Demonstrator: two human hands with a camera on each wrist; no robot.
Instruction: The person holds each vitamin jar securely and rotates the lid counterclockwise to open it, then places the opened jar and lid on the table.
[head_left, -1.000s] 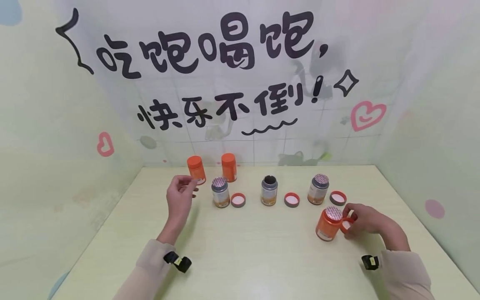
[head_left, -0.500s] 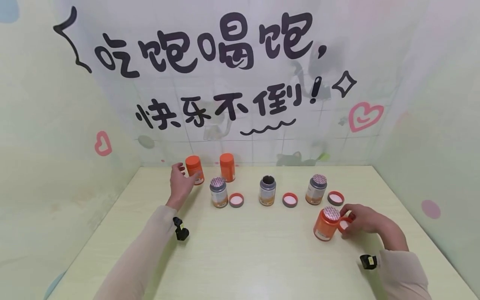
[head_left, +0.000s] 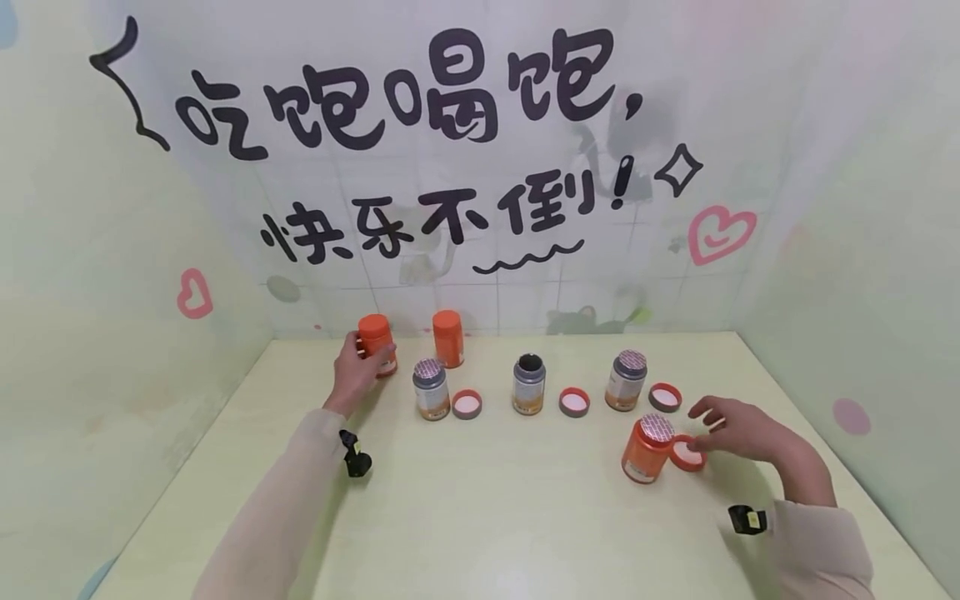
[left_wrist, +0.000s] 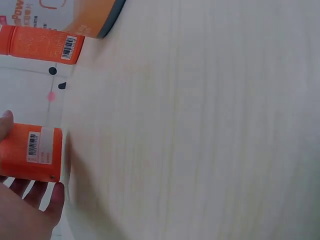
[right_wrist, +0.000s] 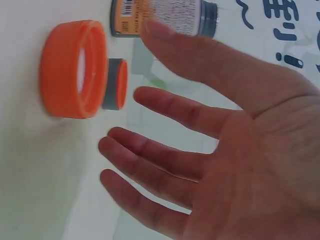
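At the back left, my left hand (head_left: 354, 379) grips a capped orange jar (head_left: 377, 337), with thumb and fingers on opposite sides of it. In the left wrist view that jar (left_wrist: 31, 152) shows a barcode label. My right hand (head_left: 753, 435) hovers with spread fingers just above and right of an upturned orange lid (head_left: 686, 455) and holds nothing. Beside this lid stands an uncapped orange jar (head_left: 645, 457) with a foil seal over its mouth. The right wrist view shows the lid (right_wrist: 67, 70) apart from the fingers.
A second capped orange jar (head_left: 448, 340) stands by the back wall. Three grey jars stand in a row: left (head_left: 432, 398) and right (head_left: 625, 390) foil-sealed, the middle one (head_left: 528, 392) unsealed. Upturned lids lie beside them (head_left: 467, 405).
My left hand has reached the back-left orange jar and closed around it. My right hand has let go of the orange lid and lifted slightly away to the right.
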